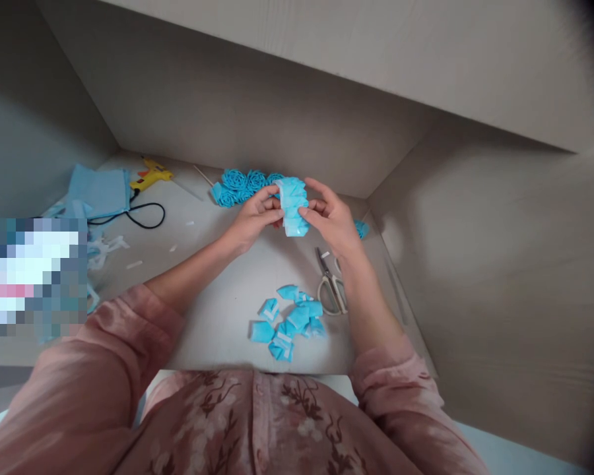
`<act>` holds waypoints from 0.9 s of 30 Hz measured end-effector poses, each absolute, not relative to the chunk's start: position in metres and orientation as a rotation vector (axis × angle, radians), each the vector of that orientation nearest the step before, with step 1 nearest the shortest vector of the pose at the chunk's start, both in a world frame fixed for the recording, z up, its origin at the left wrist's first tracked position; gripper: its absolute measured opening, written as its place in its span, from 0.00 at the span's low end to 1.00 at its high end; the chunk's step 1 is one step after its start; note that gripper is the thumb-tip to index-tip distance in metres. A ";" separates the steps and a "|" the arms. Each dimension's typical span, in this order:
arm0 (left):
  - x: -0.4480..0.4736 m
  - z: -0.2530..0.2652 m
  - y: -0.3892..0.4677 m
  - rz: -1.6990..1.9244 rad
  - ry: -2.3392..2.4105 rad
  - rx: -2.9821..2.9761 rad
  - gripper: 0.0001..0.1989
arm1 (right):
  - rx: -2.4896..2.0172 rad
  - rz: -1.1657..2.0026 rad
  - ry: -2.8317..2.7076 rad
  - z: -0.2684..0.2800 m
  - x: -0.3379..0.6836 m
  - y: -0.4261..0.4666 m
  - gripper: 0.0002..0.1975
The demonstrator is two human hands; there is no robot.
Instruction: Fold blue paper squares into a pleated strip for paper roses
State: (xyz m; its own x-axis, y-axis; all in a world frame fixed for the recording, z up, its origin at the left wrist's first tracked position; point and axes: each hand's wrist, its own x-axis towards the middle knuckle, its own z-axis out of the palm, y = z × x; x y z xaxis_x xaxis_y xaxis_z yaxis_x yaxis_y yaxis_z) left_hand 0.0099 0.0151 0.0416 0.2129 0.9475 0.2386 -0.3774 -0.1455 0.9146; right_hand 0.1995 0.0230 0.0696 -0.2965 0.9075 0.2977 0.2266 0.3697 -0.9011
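Note:
Between my two hands is a strip of overlapping light-blue folded petals (294, 206), raised above the table. My left hand (260, 214) pinches its left edge with thumb and fingers. On the other side my right hand (329, 214) grips the right edge, thumb in front. Behind the strip, several blue rosettes (245, 185) lie in a cluster along the back wall, partly covered by my left hand. Loose folded blue petals (297, 320) are scattered on the table nearer my body, some showing white tape-like strips.
Scissors (330, 284) with pale handles lie beside my right forearm, partly hidden. A yellow glue gun (152, 174) with a black cord and folded blue sheets (99, 190) lie at the back left. White scraps (106, 249) litter the left side. Walls enclose the table (212, 303); a ledge hangs overhead.

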 end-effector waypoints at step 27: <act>0.010 0.041 0.013 1.362 0.661 1.295 0.37 | -0.982 1.004 -1.775 0.070 0.200 0.024 0.38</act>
